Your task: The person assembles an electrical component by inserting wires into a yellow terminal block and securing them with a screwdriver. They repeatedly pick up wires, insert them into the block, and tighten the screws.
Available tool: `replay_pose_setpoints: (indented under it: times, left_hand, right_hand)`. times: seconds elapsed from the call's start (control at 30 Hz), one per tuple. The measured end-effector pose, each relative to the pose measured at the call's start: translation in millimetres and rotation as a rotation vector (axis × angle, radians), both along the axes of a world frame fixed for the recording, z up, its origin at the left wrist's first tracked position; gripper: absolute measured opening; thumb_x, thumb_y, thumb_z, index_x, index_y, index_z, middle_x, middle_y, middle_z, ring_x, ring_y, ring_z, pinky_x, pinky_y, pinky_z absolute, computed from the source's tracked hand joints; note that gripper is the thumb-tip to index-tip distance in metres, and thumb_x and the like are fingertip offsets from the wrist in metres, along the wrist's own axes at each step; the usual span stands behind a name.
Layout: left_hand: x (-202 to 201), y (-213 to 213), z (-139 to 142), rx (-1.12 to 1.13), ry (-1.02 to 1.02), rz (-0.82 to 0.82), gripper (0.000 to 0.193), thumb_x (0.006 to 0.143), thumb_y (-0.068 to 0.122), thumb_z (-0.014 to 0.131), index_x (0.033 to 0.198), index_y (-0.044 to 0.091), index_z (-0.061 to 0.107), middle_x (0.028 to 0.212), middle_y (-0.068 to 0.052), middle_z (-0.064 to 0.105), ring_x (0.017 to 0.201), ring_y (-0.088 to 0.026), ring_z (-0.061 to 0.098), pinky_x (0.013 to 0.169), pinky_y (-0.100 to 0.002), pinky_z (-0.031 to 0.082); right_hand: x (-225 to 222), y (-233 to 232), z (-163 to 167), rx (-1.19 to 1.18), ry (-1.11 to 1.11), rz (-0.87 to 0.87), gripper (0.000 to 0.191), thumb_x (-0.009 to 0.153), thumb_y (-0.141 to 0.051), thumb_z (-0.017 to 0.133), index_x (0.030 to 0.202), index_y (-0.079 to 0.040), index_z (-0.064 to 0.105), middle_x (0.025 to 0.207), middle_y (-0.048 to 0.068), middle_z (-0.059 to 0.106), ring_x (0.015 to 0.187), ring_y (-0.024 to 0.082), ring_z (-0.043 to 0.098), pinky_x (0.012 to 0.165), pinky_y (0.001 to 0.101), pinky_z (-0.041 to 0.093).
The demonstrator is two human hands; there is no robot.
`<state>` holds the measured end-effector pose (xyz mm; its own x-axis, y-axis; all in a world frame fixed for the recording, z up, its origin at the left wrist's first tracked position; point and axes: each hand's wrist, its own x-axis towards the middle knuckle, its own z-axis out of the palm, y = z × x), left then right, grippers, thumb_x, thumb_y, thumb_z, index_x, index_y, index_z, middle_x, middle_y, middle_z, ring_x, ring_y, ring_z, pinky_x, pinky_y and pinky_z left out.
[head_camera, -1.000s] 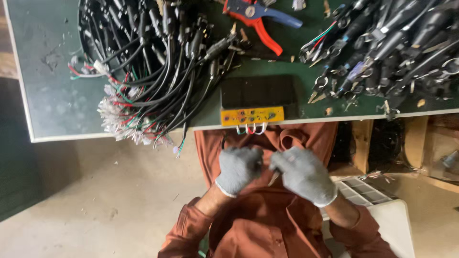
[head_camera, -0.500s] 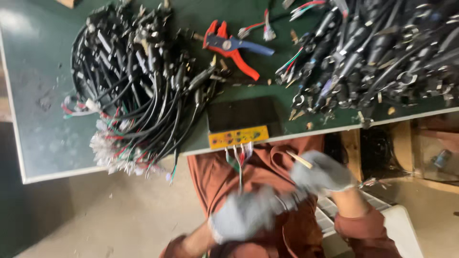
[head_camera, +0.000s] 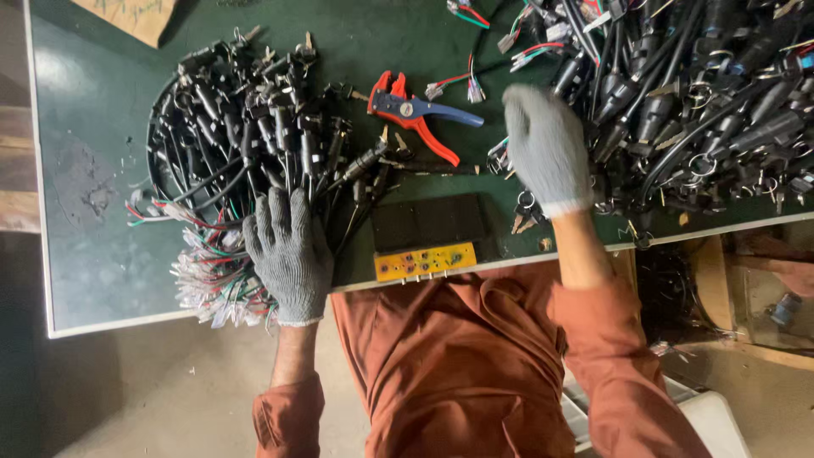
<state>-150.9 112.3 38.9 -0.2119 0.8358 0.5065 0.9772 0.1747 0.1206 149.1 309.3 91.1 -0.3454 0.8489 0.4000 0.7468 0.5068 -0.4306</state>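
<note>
My left hand, in a grey knit glove, lies flat with fingers spread on the near edge of a pile of black cables, whose red, green and white wire ends fan out at the table's front. My right hand, gloved the same, reaches onto the left edge of a second, larger heap of black cables and connectors. Its fingers curl down into the heap, so what they hold is hidden. Between my hands sits a black box with a yellow-orange front panel.
Red-and-blue wire stripping pliers lie on the green table between the two piles. A cardboard piece sits at the far left corner. My rust-coloured overalls fill the foreground, and a white stool shows at bottom right.
Both hands have risen from my lap to the table. The left one has landed on the left cable pile and the right one has reached into the right heap.
</note>
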Motion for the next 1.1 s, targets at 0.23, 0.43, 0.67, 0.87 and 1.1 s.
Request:
replay_pose_setpoints:
  times: [0.23,0.43,0.67,0.87,1.1]
  left_hand:
    - [0,-1,2,0.039,-0.035,-0.011,0.039,0.101,0.017,0.066,0.137,0.005,0.063,0.143,-0.021,0.059,0.135,-0.041,0.053,0.117,-0.056,0.037]
    - [0,-4,1,0.050,-0.058,-0.007,0.036,0.101,0.017,0.066,0.135,0.006,0.065,0.143,-0.020,0.060,0.135,-0.040,0.054,0.118,-0.055,0.038]
    - [-4,-3,-4,0.071,-0.062,-0.022,0.036,0.101,0.016,0.067,0.135,0.006,0.064,0.142,-0.020,0.060,0.134,-0.040,0.054,0.117,-0.055,0.038]
    - [28,-28,30,0.200,-0.019,-0.046,0.038,0.101,0.017,0.064,0.136,0.002,0.060,0.137,-0.022,0.060,0.128,-0.042,0.054,0.113,-0.054,0.041]
    - [140,-83,53,0.056,-1.301,-0.124,0.072,0.102,0.031,0.065,0.158,-0.005,0.036,0.119,-0.008,0.060,0.101,-0.018,0.057,0.087,-0.034,0.052]
  right_hand:
    - [-5,84,-18,0.057,-0.548,-0.450,0.030,0.100,-0.028,0.068,0.093,0.001,0.070,0.090,0.022,0.068,0.082,0.034,0.067,0.066,0.0469,0.052]
    - [-20,102,-30,0.238,-0.434,-0.652,0.042,0.077,-0.039,0.079,0.090,0.000,0.070,0.084,0.015,0.069,0.073,0.029,0.070,0.060,0.0403,0.054]
    - [-19,40,17,-0.626,0.676,-0.135,0.036,0.100,-0.021,0.057,0.079,0.006,0.068,0.061,0.008,0.059,0.052,0.016,0.054,0.055,0.0343,0.037]
    - [-36,-169,7,-0.066,0.460,0.206,0.022,0.109,-0.011,0.046,0.111,0.005,0.060,0.082,0.008,0.059,0.069,0.016,0.056,0.062,0.0267,0.047]
    - [-22,-234,-105,-0.241,0.167,0.670,0.020,0.082,-0.021,0.072,0.065,-0.013,0.062,0.057,0.005,0.047,0.053,0.026,0.047,0.057,0.0453,0.036]
